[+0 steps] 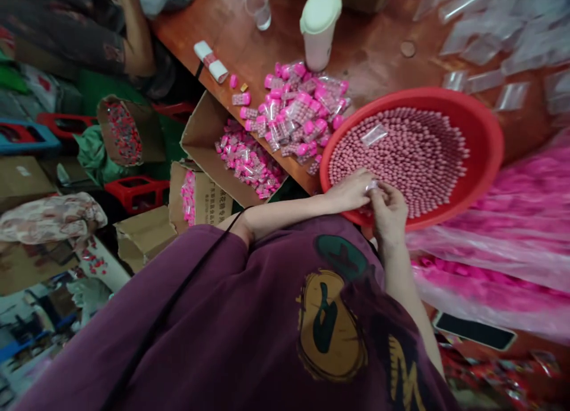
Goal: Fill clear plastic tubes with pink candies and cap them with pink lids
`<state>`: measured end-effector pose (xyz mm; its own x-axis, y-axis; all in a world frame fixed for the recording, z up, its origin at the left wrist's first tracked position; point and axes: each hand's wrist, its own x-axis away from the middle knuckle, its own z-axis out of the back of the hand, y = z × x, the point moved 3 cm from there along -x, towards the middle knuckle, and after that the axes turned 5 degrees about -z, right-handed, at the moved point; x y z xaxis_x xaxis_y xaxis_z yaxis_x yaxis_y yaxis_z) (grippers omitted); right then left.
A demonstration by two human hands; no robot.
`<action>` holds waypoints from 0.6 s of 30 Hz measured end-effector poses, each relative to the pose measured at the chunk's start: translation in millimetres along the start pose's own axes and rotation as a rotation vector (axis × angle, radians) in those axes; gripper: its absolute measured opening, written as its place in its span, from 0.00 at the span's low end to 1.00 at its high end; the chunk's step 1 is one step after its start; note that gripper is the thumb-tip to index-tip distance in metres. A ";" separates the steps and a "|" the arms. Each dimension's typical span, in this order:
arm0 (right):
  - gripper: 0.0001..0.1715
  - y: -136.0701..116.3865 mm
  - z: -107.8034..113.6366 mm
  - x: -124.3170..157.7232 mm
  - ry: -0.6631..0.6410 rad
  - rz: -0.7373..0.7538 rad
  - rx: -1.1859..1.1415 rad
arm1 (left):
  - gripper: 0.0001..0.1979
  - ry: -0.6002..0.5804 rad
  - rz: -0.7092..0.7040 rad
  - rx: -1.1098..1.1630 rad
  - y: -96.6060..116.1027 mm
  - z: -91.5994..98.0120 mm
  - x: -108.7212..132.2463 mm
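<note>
Left hand [351, 191] and right hand [389, 212] both pinch a small clear piece [371, 186] between them, right over the red basin's [485, 144] near rim. It's whitish and shiny, but too tiny to tell its long axis or which way it points.

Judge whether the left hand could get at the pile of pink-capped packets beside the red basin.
Probably yes. The left hand rests at the near rim of the red basin, and the pile lies on the table just beyond that side, with nothing standing between.

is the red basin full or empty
Partly full: a dense layer of small pink pieces covers the bottom of the red basin, well below its rim.
</note>
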<state>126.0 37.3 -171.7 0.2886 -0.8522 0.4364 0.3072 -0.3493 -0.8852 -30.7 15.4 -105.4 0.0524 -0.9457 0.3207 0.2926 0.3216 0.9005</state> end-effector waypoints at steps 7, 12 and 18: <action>0.29 -16.9 -8.2 -4.5 -0.001 -0.030 -0.044 | 0.19 0.136 0.247 0.479 -4.9 21.3 6.6; 0.41 -34.9 -17.4 -1.4 -0.077 -0.051 0.043 | 0.07 0.242 0.360 0.681 -6.7 28.8 10.1; 0.36 -35.5 -20.2 2.0 -0.064 0.013 0.175 | 0.08 0.337 0.212 0.378 -4.3 32.4 9.5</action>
<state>97.4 40.0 -142.7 0.3487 -0.8278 0.4394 0.4544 -0.2607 -0.8518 -62.4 6.5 -96.7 0.3943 -0.8008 0.4509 -0.1178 0.4426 0.8890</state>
